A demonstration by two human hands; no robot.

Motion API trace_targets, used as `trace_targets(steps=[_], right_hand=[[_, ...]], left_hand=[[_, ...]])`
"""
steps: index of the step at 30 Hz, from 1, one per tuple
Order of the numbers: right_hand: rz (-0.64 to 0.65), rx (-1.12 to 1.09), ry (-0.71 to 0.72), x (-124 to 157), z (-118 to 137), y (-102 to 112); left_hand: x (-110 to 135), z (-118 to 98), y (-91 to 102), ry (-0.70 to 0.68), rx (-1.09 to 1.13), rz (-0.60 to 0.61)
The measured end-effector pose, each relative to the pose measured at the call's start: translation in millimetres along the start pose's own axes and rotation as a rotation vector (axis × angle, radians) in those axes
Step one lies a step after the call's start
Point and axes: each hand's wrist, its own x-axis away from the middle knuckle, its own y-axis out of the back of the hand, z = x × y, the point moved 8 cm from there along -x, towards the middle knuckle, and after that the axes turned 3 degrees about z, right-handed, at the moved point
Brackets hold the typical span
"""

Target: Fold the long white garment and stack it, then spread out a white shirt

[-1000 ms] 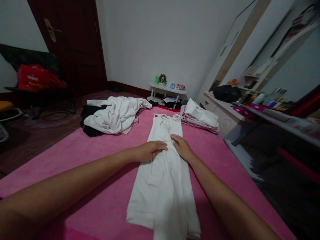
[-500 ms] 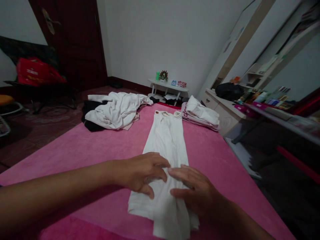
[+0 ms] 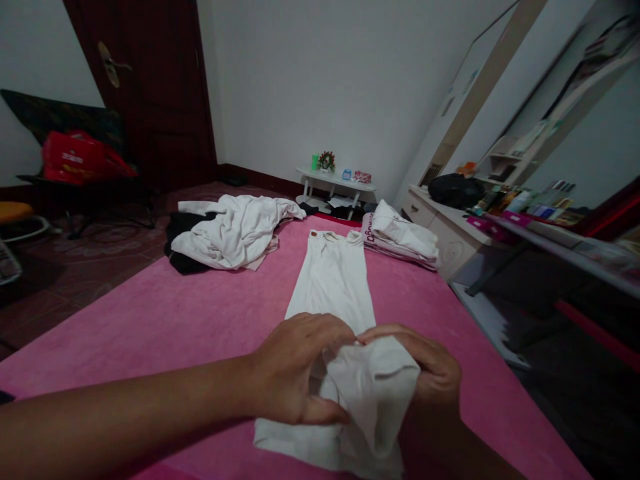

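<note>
White trousers (image 3: 333, 280) lie lengthwise on the pink bed cover (image 3: 200, 313), waistband at the far end. Both hands grip the near hem end and have lifted it off the bed. My left hand (image 3: 295, 370) pinches the cloth from the left, thumb underneath. On the right side my right hand (image 3: 433, 370) is closed on the same bunched fabric, which drapes over its fingers.
A heap of white and black clothes (image 3: 230, 230) lies at the bed's far left. Folded garments (image 3: 400, 237) are stacked at the far right. A dresser (image 3: 440, 223) with clutter stands right of the bed. Beyond the bed are a small white table (image 3: 335, 180) and a dark door (image 3: 150, 87).
Both hands slid down the trousers from the middle to the near end, then closed on the hem and lifted it off the bed.
</note>
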Motion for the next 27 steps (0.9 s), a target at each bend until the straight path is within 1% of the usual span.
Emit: trace_targets(steps=[2,3,6,9,11,13,15,16,17,19,20,21,22,23,24,25,26,27], right_hand=[[-0.094,0.029,-0.040,-5,-3,5],[-0.120,0.045,-0.040,-8,-3,6],[-0.119,0.077,0.018,-18,6,4],[-0.076,0.089,0.103,-22,19,-1],[-0.089,0.094,0.099,-22,18,1],[-0.144,0.068,-0.006,-20,3,7],[-0.189,0.003,-0.194,-16,-26,11],[-0.178,-0.038,-0.309,-13,-45,10],[-0.136,-0.073,-0.428,-8,-65,5],[-0.002,-0.065,-0.630,4,-101,-6],[0.063,-0.017,-0.687,10,-113,-9],[0.104,0.057,-0.705,13,-122,-9],[0.126,0.146,-0.686,15,-125,-7],[0.126,0.236,-0.639,14,-125,-3],[0.115,0.320,-0.578,12,-120,2],[0.103,0.397,-0.507,9,-114,7],[0.101,0.473,-0.428,6,-105,12],[0.117,0.547,-0.339,3,-97,15]], left_hand=[[-3,-1,-1.7,0.011,-0.031,-0.042],[-4,-2,-2.5,0.013,-0.049,-0.069],[-10,1,-2.7,0.059,-0.048,-0.136],[-17,8,2.8,0.117,0.111,-0.147],[-20,11,9.6,0.125,0.248,-0.145],[-19,20,11.9,0.182,0.365,-0.120],[-12,37,3.4,0.318,0.488,-0.045],[-7,47,-4.1,0.404,0.553,0.002],[0,57,-11.7,0.488,0.618,0.037],[12,75,-24.3,0.637,0.729,0.075],[17,83,-27.6,0.699,0.765,0.075],[21,89,-27.8,0.743,0.774,0.058],[23,94,-24.1,0.759,0.746,0.023],[23,96,-17.0,0.739,0.674,-0.013],[22,96,-6.9,0.687,0.551,-0.052],[19,93,4.0,0.605,0.391,-0.075],[17,87,13.3,0.504,0.215,-0.074],[15,81,19.3,0.395,0.048,-0.046]])
